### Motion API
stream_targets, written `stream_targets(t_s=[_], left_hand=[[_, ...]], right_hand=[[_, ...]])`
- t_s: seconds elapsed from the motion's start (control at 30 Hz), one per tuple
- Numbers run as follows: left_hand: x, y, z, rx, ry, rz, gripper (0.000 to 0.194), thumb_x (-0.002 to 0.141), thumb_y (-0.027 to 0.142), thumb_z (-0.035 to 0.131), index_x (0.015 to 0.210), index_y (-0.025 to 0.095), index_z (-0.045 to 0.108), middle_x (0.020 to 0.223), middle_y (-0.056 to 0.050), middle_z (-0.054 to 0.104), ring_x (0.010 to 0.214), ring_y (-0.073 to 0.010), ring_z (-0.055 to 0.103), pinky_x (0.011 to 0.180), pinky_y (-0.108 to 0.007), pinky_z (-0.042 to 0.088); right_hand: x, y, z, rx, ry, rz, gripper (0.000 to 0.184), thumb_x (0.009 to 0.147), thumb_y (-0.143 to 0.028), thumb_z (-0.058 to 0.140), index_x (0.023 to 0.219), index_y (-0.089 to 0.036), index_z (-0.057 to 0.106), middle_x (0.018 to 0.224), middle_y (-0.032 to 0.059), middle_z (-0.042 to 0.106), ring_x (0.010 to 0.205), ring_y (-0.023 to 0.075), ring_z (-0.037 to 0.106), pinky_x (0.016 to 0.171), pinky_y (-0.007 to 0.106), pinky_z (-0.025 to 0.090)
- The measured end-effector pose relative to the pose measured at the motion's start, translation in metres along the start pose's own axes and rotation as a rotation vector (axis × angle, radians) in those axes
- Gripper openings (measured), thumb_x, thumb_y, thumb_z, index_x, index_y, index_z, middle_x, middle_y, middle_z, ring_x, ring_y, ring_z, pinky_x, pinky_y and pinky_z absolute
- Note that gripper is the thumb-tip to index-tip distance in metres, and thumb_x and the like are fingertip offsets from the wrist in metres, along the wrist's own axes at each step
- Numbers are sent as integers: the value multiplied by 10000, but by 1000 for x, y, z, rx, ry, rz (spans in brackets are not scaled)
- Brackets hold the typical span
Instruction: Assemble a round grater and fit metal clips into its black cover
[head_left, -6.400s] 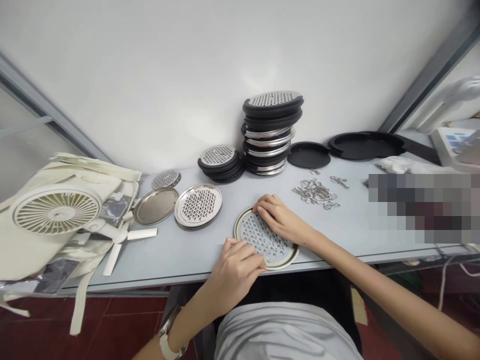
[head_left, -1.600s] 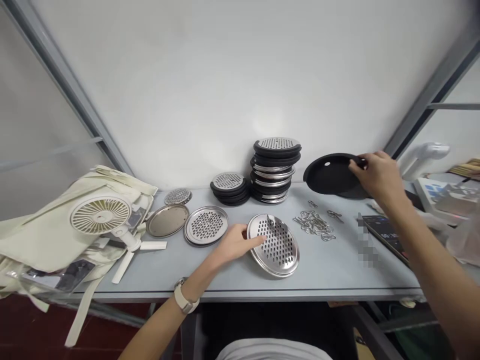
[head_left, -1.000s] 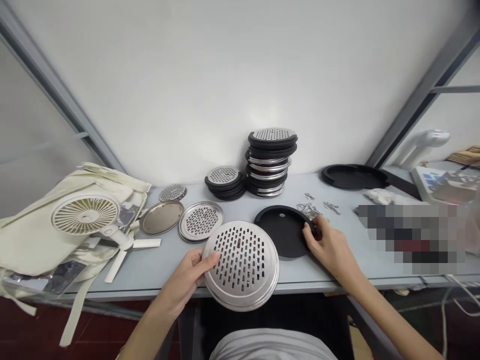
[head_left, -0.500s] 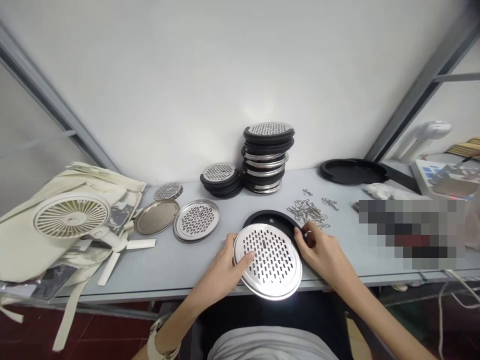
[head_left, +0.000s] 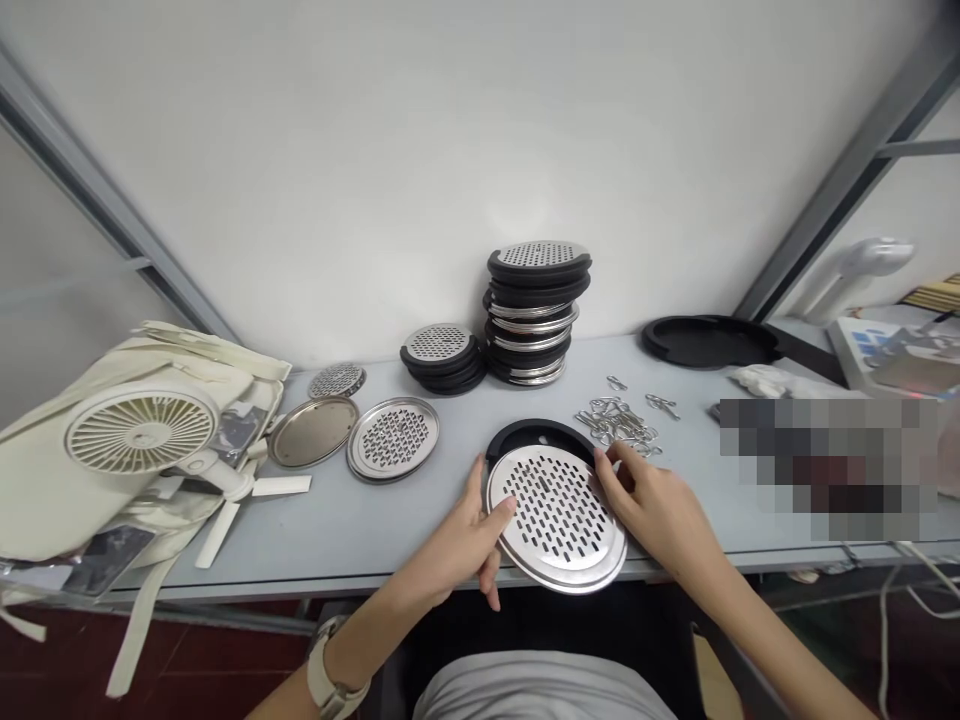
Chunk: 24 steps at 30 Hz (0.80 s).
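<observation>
1. Tight at the front: the perforated metal disc (head_left: pixel 559 520) pokes its near rim past the edge of the table (head_left: pixel 360 535)!
2. Room on the left, tabletop stretching to the second disc (head_left: pixel 396 440); the metal hooks (head_left: pixel 613 422) crowd just beyond the right hand (head_left: pixel 664 505).
3. Left hand (head_left: pixel 454 545) grips the perforated metal disc's left side, thumb on top.
4. Right hand pinches the black holder (head_left: pixel 536 432) at its right rim; the disc overlaps it, far crescent showing.
</observation>
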<state>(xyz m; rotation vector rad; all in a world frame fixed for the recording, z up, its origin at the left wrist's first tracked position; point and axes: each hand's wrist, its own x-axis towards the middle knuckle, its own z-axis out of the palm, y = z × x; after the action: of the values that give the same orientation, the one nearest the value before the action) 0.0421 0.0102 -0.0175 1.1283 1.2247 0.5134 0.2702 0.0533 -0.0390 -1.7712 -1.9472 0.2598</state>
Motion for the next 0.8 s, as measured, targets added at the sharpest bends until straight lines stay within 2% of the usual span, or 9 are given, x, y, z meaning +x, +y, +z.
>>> stream_targets(t_s=[0.13, 0.23, 0.27, 0.33, 0.4, 0.47, 0.57, 0.7, 0.8], left_hand=[[7, 5, -7, 126, 76, -20, 1001, 851, 602, 416, 1420, 103, -240, 494, 34, 565, 304, -110, 454, 394, -231, 422], [6, 11, -13, 327, 185, 29, 1008, 822, 617, 458, 1451, 121, -152, 559, -4, 627, 360, -144, 515, 422, -240, 395], [4, 11, -14, 398, 268, 88, 993, 812, 613, 479, 1466, 124, -85, 555, 3, 621, 395, -151, 527, 460, -250, 405], [-4, 11, -11, 573, 459, 236, 812, 822, 589, 484, 1442, 136, 221, 563, -7, 603, 531, -175, 575, 579, -273, 430], [-14, 8, -4, 764, 571, 322, 561, 823, 565, 504, 1249, 200, 499, 640, -18, 615, 626, -186, 586, 651, -296, 440], [-21, 3, 5, 939, 578, 556, 399, 834, 493, 541, 1120, 217, 577, 835, -56, 642, 805, -205, 601, 751, -331, 465], [-21, -4, 16, 1136, 406, 889, 501, 807, 455, 600, 1231, 201, 517, 1179, -131, 582, 1096, -251, 553, 907, -397, 470], [-7, -14, 20, 1271, 426, 919, 636, 761, 546, 578, 1294, 215, 474, 1324, -182, 492, 1243, -303, 472, 945, -433, 469], [0, -20, 20, 1341, 446, 956, 634, 766, 577, 532, 1275, 202, 491, 1308, -208, 505, 1241, -318, 479, 946, -437, 466]], right_hand=[[0, -3, -2, -21, 1, 26, 246, 904, -428, 395, 731, -256, 419, 495, -36, 596, 446, 199, 578, 447, 247, 307], [0, -4, -3, -13, 9, 44, 258, 889, -437, 415, 710, -253, 443, 492, -35, 587, 437, 188, 560, 443, 252, 314], [0, -4, -3, -1, 15, 43, 263, 887, -437, 417, 704, -251, 454, 497, -30, 588, 444, 187, 560, 445, 255, 323], [1, -2, -2, 28, 37, 26, 253, 886, -432, 417, 728, -249, 492, 527, -16, 600, 502, 197, 583, 478, 269, 366], [3, 0, 0, 53, 86, -24, 223, 884, -423, 421, 824, -243, 537, 613, 12, 632, 641, 227, 620, 584, 307, 438], [4, 2, 2, 78, 157, -103, 238, 878, -408, 425, 949, -224, 558, 783, 62, 665, 835, 261, 624, 759, 372, 466], [8, 3, 4, 126, 180, -198, 299, 880, -380, 412, 1068, -203, 564, 1029, 117, 652, 1034, 286, 580, 898, 421, 443], [18, 0, 3, 202, 77, -237, 373, 882, -364, 418, 1169, -186, 575, 1176, 119, 642, 1116, 281, 576, 958, 429, 439], [29, -3, 1, 273, 6, -182, 341, 878, -338, 429, 1106, -197, 640, 1119, 89, 691, 1054, 268, 627, 920, 411, 475]])
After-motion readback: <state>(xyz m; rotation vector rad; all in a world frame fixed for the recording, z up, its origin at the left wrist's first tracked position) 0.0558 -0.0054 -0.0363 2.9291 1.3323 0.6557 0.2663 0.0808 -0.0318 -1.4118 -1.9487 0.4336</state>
